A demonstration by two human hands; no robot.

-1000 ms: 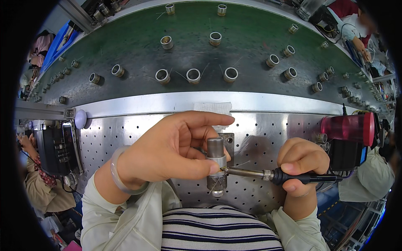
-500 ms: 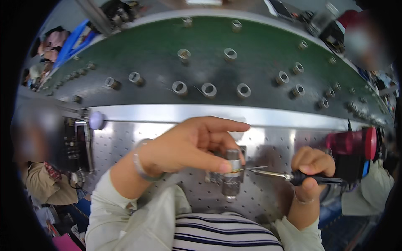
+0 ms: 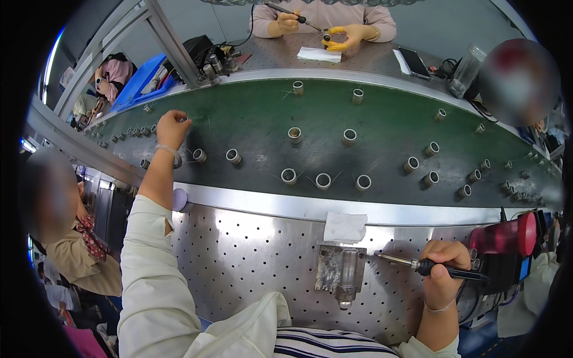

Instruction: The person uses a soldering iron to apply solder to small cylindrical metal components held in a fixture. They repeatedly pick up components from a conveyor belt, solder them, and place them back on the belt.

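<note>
My left hand (image 3: 173, 130) reaches over the left part of the green belt, its fingers curled together in a pinch. What they hold, if anything, cannot be made out. Small metal cylinders stand close by, one (image 3: 199, 156) just to the right of my wrist. My right hand (image 3: 444, 262) grips a soldering iron (image 3: 427, 266) by its black handle, the metal tip pointing left. Left of that tip, a metal fixture (image 3: 326, 275) with a shiny cylindrical holder (image 3: 348, 271) lies on the perforated worktop (image 3: 250, 250).
A folded white cloth (image 3: 345, 227) sits behind the fixture. Several metal cylinders stand along the green belt (image 3: 262, 155), some with thin wires. At right is a pink container (image 3: 504, 234). Across the belt, another person's hands (image 3: 349, 37) work with an iron. A metal post (image 3: 173, 45) rises at left.
My left hand has left the fixture and moved far left over the belt. The wired metal cylinder is gone from the fixture. My right hand still holds the iron. The view has tilted up.
</note>
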